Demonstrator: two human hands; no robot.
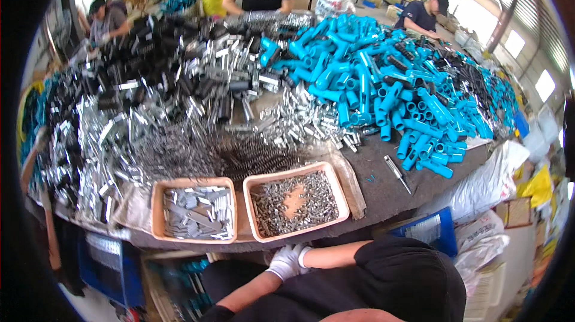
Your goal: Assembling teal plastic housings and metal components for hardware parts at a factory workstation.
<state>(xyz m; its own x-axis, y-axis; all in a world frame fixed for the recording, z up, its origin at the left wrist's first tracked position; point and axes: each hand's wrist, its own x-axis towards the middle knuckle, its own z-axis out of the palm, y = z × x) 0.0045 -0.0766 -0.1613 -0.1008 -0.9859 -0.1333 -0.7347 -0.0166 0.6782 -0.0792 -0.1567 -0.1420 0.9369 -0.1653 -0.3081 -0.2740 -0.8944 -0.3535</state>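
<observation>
Both hands wear white gloves and rest together in front of me, just below the table's near edge. My left hand [284, 263] lies against my right hand [304, 258], which is partly covered. The fingers are bunched or tucked out of sight, and no held object shows. Nearest to them on the table, a peach-coloured tray [342, 205] contains many small metal pieces, with a bare patch in its middle. Left of it, a second peach tray [157, 211] contains flat grey metal plates. A slim metal rod-like tool or part [395, 171] lies alone to the right.
Behind the trays lie dark springs [239, 157], shiny metal parts [302, 115], black parts [150, 52] and blue plastic handles [353, 70]. Blue crates [111, 268] stand under the table, white sacks [488, 172] at right. Several people work around the far side.
</observation>
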